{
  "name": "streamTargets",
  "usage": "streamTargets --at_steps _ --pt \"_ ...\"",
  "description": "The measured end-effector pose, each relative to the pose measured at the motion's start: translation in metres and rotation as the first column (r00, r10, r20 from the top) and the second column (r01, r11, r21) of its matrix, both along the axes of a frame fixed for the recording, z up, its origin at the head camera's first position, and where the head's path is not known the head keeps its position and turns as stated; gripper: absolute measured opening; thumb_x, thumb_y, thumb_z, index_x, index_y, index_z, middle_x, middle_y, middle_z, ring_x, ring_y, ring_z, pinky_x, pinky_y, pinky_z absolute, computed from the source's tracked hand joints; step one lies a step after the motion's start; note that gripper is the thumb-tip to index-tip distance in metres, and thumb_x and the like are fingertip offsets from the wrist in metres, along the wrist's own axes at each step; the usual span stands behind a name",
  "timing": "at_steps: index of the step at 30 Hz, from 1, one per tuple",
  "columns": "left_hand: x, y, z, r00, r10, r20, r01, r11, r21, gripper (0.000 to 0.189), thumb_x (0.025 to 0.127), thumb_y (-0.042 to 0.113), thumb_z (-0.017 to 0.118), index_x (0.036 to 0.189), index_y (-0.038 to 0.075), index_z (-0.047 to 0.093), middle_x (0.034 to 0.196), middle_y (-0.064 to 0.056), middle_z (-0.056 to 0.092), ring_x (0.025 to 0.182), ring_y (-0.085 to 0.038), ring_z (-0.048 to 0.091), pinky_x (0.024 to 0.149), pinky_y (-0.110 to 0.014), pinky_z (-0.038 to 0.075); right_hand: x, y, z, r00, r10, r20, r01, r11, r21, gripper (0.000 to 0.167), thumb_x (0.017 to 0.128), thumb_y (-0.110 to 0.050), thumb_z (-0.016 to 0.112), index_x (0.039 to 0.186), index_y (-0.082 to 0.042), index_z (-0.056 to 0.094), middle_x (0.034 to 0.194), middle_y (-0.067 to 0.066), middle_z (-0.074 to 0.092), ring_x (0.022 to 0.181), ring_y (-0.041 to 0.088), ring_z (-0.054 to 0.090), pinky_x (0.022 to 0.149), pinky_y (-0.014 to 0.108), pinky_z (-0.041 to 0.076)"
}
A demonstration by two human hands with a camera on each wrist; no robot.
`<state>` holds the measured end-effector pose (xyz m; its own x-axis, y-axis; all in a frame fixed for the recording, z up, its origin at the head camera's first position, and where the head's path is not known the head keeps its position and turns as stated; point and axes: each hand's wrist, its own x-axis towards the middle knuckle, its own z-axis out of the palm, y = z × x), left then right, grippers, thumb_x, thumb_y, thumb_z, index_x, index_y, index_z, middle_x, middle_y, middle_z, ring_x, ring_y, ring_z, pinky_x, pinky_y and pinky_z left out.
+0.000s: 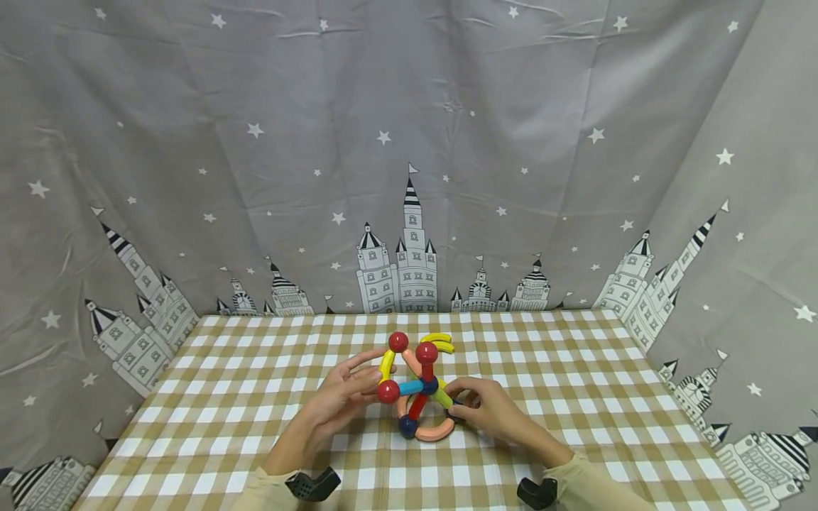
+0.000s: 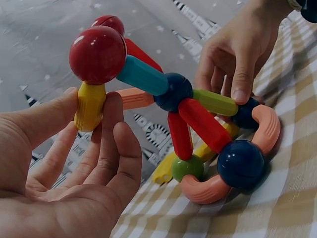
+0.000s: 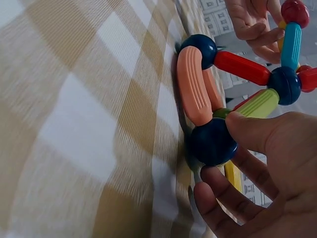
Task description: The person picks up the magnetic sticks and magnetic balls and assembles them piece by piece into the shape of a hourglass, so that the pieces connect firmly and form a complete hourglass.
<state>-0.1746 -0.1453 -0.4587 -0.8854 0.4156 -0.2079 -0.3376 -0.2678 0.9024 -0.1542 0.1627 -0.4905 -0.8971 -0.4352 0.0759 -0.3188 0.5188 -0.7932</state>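
Note:
A construction toy of magnetic rods and balls stands on the checked cloth between both hands. The left hand (image 1: 341,397) pinches a yellow rod (image 2: 90,106) between thumb and fingers, just below a red ball (image 2: 98,54). From that ball a light blue rod (image 2: 142,75) runs to a central dark blue ball (image 1: 429,385). The right hand (image 1: 488,408) grips a lower dark blue ball (image 3: 214,142), its thumb at the joint with a light green rod (image 3: 260,104). Curved salmon rods (image 1: 436,431) form the base, with another dark blue ball (image 2: 241,164) and a green ball (image 2: 187,168).
Two loose yellow curved rods (image 1: 437,342) lie on the checked tablecloth (image 1: 255,383) behind the toy. A grey curtain (image 1: 447,142) printed with castles and stars hangs around the table's back and sides. One red ball (image 1: 427,352) tops an upright red rod.

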Motion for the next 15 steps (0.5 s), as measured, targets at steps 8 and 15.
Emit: streamTargets --at_steps 8,15 --pt "0.0 -0.02 -0.002 0.998 -0.002 -0.057 0.002 1.0 0.0 0.051 0.103 0.009 0.061 0.152 0.005 0.044 0.131 -0.014 0.067 0.115 -0.022 0.066 0.093 -0.038 0.053 -0.008 -0.02 -0.003 1.0 0.009 -0.003 -0.009 1.0 -0.027 0.019 0.093 -0.014 0.077 0.112 -0.016 0.074 0.105 -0.003 0.073 0.077 0.008 0.064 0.071 0.025 0.052" --pt "-0.001 -0.026 -0.001 0.999 0.038 -0.026 -0.038 0.999 -0.005 0.052 0.103 0.011 0.063 0.151 0.005 0.044 0.126 -0.013 0.069 0.106 -0.02 0.068 0.093 -0.039 0.054 -0.014 -0.028 -0.004 1.0 0.013 -0.01 -0.013 0.999 -0.033 0.019 0.093 -0.014 0.077 0.111 -0.016 0.075 0.105 -0.003 0.073 0.079 0.011 0.066 0.072 0.026 0.052"
